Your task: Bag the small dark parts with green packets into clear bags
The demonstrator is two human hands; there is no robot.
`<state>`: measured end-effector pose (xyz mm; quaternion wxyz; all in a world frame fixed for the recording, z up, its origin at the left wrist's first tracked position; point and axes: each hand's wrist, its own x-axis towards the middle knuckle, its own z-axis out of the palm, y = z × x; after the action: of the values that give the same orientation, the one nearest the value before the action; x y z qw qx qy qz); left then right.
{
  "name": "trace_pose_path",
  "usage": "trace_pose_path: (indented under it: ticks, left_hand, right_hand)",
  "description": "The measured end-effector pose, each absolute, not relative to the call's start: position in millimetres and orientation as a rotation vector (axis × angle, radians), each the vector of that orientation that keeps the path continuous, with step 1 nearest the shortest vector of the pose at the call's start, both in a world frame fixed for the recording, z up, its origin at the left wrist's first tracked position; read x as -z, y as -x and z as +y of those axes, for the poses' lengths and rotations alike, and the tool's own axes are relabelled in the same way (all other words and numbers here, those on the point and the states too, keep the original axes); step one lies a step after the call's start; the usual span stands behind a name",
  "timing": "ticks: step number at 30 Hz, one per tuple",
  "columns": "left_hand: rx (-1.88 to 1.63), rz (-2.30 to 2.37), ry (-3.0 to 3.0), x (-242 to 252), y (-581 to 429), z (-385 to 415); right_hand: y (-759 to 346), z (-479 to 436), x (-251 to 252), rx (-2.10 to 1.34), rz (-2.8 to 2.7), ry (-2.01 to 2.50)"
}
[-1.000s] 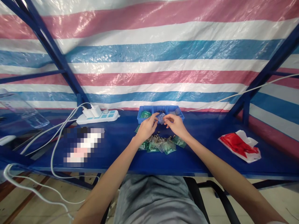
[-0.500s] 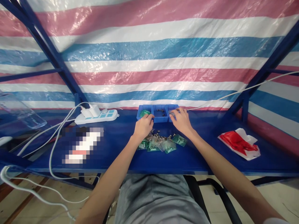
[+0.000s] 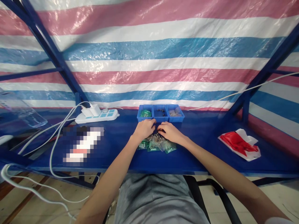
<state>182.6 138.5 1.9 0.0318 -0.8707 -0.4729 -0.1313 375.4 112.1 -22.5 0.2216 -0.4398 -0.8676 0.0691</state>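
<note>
A pile of small metal parts (image 3: pixel 159 140) and green-and-clear plastic packets (image 3: pixel 153 147) lies on the blue table. At the pile's back left edge is my left hand (image 3: pixel 145 128), its fingers curled; what they hold, if anything, is too small to name. My right hand (image 3: pixel 170 131) rests over the pile's right side with bent fingers, their tips partly hidden. Just behind both hands sits a blue three-part bin (image 3: pixel 160 119). Green packets (image 3: pixel 146 113) fill its left compartment, a few dark screws (image 3: pixel 161 110) lie in the middle one, and clear packets (image 3: pixel 174 112) are in the right one.
A white power strip (image 3: pixel 102 116) with plugs and cables (image 3: pixel 56 146) stands at the back left. On the right lies a red and white plastic bag (image 3: pixel 240 144). A clear container (image 3: pixel 30 113) is at far left. Blue frame posts and a striped sheet (image 3: pixel 161 74) border the table.
My right hand has moved from the bin's right compartment down and left to the pile, uncovering the packets there. It now covers the pile's right side. My left hand has shifted slightly.
</note>
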Motion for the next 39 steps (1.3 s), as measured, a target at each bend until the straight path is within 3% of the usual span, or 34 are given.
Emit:
trace_pose_path:
  ticks: [8, 19, 39]
  left_hand:
    - [0.51, -1.412, 2.745, -3.9, -185.2, 136.8]
    - [0.608, -1.278, 2.874, -8.8, -188.2, 133.4]
    - [0.772, -1.274, 2.866, -8.9, -187.8, 132.5]
  right_hand:
    - [-379.1, 116.0, 21.2, -0.178, -2.289, 1.252]
    - [-379.1, 117.0, 11.0, -0.508, -1.873, 1.218]
    - [-382.2, 119.6, 13.7, -0.291, -2.003, 1.266]
